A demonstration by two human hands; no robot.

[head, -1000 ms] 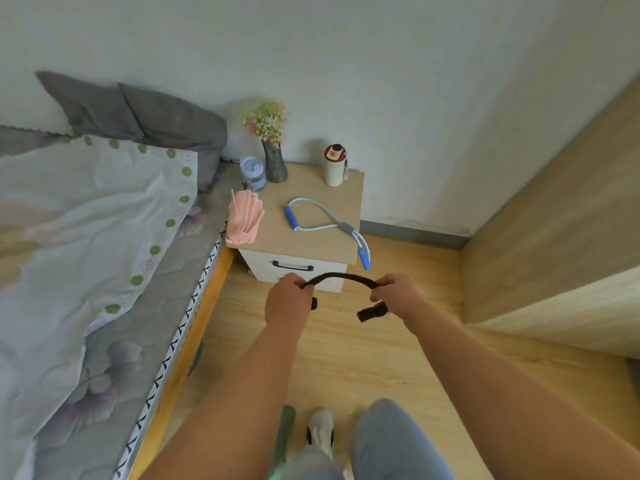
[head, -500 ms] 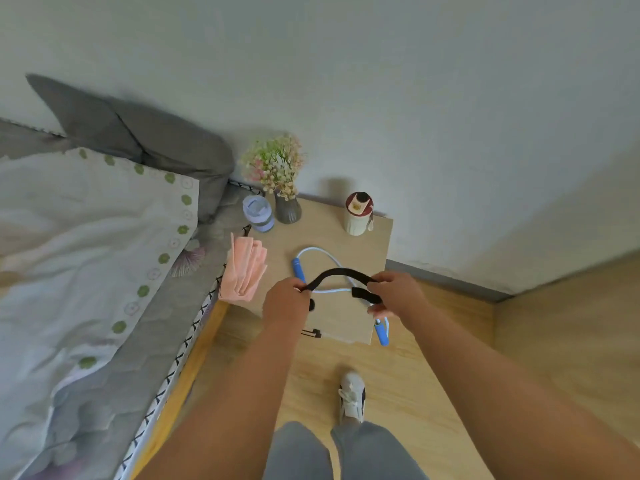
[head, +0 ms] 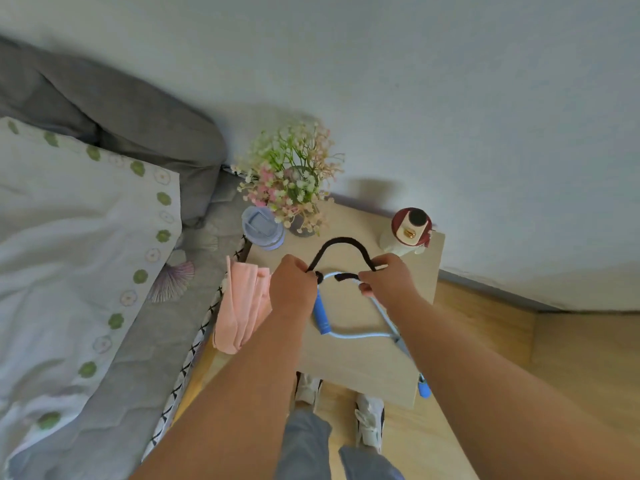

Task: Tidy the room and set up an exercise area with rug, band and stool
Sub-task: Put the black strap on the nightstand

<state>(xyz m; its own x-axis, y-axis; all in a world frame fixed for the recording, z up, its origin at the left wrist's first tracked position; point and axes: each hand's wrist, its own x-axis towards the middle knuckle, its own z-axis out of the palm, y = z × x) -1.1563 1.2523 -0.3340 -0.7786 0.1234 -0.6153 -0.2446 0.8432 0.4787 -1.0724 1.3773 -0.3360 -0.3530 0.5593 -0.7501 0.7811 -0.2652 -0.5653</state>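
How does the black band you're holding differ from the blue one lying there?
The black band is dark, gripped in an arch between left hand and right hand. The blue band has pale tubing with bright handles and lies on the bedside table. Both are bendy cords.

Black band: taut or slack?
Slack. The black band arches loosely between the left hand and right hand, both gripping it.

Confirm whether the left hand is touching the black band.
Touching. The head view shows the black band running into the curled fingers of the left hand, which grips its end.
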